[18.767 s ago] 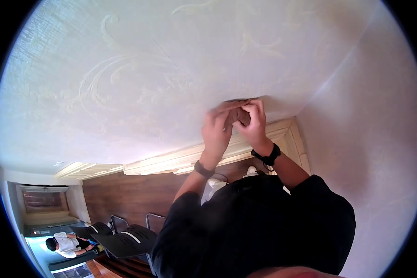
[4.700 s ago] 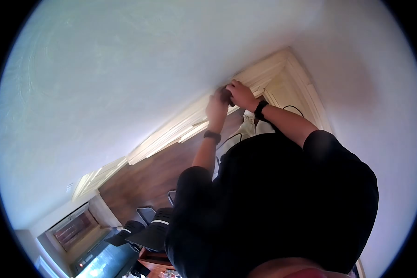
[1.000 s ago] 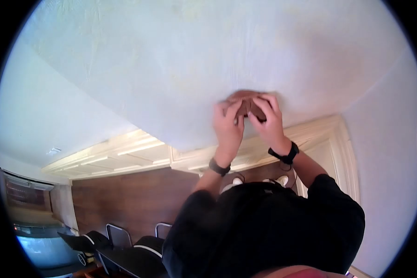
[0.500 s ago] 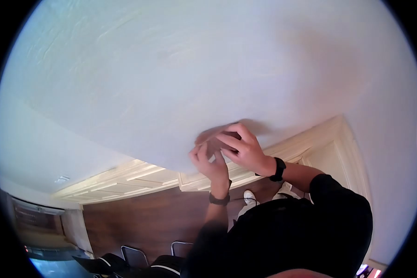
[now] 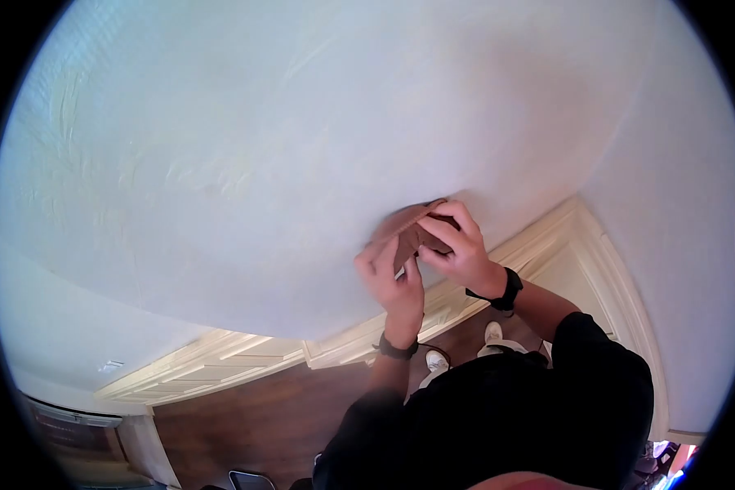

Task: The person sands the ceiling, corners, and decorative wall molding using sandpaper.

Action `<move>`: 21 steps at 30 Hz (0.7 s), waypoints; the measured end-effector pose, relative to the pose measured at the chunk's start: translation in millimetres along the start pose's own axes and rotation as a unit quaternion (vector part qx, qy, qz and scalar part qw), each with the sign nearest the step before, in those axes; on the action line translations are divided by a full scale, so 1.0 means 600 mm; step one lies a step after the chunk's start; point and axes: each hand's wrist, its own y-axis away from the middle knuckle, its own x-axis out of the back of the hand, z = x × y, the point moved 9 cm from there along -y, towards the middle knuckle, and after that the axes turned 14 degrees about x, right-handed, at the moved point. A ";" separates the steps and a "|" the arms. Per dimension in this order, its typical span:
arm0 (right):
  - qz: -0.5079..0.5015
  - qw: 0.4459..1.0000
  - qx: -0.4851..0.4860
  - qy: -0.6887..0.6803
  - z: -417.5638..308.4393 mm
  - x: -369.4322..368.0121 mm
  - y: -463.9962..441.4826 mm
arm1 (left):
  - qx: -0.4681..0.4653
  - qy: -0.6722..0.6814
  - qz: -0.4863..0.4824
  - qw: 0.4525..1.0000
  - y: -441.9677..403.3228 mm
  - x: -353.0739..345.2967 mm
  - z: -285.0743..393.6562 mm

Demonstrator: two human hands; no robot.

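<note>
Both hands are closed around a brown folded sheet [image 5: 405, 219], which may be paper or leather; I cannot tell which. It is close to the pale wall [image 5: 245, 171], and whether it touches the wall is unclear. My left hand [image 5: 390, 282] grips the sheet's lower left part between thumb and fingers. On the other side, my right hand [image 5: 463, 249] has its fingers bent over the right end, partly hiding it. A dark band circles each wrist.
Cream panelling [image 5: 229, 355] runs along the wall's foot, joining a raised moulding [image 5: 580, 224] on the right. Wooden flooring [image 5: 253, 416] lies below, with white shoes [image 5: 437, 360] on it. A metal-framed chair [image 5: 251, 480] shows at the bottom edge. A small wall plate [image 5: 110, 367] is at left.
Both hands and the brown sheet sit farther right in view, and more of the sheet's face shows. The view has shifted, leaving most of the chairs out of frame. Both hands keep their hold.
</note>
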 end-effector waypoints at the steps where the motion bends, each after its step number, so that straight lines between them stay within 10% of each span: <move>1: 0.003 1.000 0.004 -0.019 -0.001 0.001 -0.007 | 0.010 0.006 0.002 1.000 -0.001 -0.001 -0.002; 21: -0.009 0.997 -0.061 -0.043 0.144 0.177 0.050 | -0.009 -0.038 -0.043 0.998 0.060 -0.203 0.072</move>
